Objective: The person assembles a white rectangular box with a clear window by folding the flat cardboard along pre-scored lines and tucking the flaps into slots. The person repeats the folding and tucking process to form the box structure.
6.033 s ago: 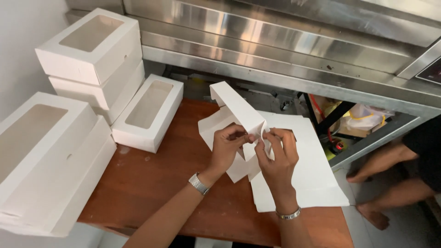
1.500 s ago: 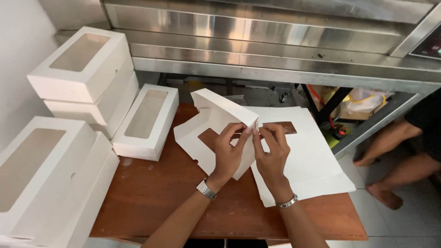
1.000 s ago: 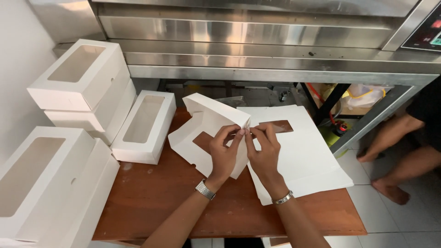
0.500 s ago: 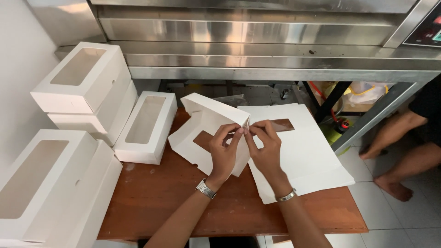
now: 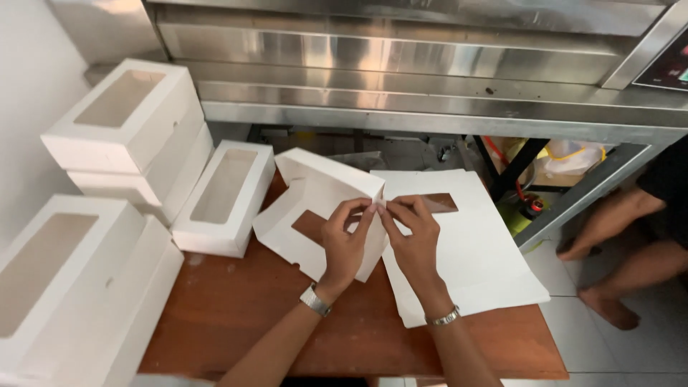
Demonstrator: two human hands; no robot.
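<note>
While your left hand (image 5: 344, 247) and right hand (image 5: 413, 240) are meeting at the middle of the wooden surface (image 5: 236, 315), your fingers (image 5: 356, 211) are pinching a corner of the half-folded white box (image 5: 315, 208). Flat sheets (image 5: 480, 265) are lying at three o'clock; finished window boxes (image 5: 122, 122) are sitting stacked at nine and ten o'clock.

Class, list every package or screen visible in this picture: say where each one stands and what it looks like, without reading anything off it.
Half-folded box: table centre, white card with window cut-out, both hands on its corner.
Stacked boxes: back left, white, windowed lids.
Single box: beside the stack, white, windowed.
Large boxes: front left, white.
Flat sheets: right, white.
Control screen: top right, dark.
</note>
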